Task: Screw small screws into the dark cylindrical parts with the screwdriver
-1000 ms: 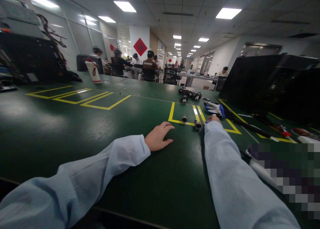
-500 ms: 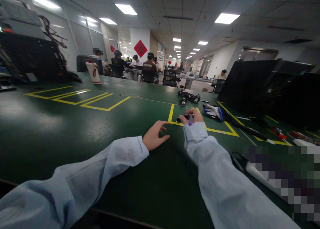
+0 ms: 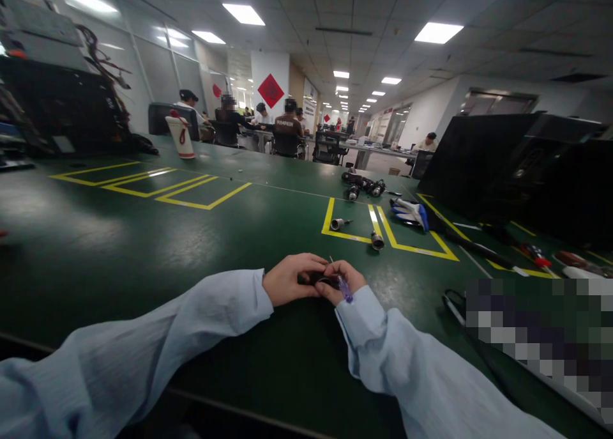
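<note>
Close in front of me, my left hand and my right hand meet over the green table. Between their fingers is a small dark cylindrical part, mostly covered; the fingers of both hands close on it. My right hand also keeps a small screwdriver with a clear purple handle, its thin shaft pointing up and away. Beyond the hands lie two loose metal cylindrical connectors: one connector inside a yellow-taped box, another connector at the tape's lower corner.
Several dark connectors lie in a cluster farther back. Right of the tape are blue-and-white gloves and a red screwdriver. A paper cup stands back left. Dark equipment flanks both sides of the table; people sit beyond.
My right hand has drawn back toward me from the taped box with the dark part and screwdriver. My left hand, open before, has closed on the part. Two connectors on the table are now uncovered.
</note>
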`<state>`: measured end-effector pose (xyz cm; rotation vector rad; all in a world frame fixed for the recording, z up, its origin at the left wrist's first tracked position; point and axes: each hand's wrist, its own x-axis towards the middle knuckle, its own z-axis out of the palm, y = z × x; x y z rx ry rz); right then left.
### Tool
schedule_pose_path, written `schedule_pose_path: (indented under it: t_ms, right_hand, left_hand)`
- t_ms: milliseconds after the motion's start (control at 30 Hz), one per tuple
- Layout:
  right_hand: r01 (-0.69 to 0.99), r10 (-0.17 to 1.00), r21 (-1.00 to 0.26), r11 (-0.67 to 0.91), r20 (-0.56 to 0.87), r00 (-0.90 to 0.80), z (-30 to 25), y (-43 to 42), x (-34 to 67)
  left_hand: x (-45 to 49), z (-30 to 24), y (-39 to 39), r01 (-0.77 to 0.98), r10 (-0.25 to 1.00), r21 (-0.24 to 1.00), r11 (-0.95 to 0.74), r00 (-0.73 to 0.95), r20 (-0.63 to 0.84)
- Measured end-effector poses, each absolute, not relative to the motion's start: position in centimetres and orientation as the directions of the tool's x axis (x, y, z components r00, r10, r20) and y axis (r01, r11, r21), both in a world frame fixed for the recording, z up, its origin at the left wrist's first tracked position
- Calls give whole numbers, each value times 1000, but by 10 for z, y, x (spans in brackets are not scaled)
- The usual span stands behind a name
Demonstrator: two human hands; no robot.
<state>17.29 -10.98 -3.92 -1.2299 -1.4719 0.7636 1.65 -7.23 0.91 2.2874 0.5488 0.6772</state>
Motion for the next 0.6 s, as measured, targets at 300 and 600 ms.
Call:
schedule_pose_path:
  t_ms: [300, 600]
  right_hand:
    - [324, 934, -876, 356, 339, -110, -38, -98, 192]
    - [676, 904, -636, 373, 413, -110, -26, -106, 189]
  left_hand:
    - [17, 2, -72, 250, 615, 716, -652, 727, 305]
    - [14, 5, -69, 294, 430, 360, -885, 812, 395]
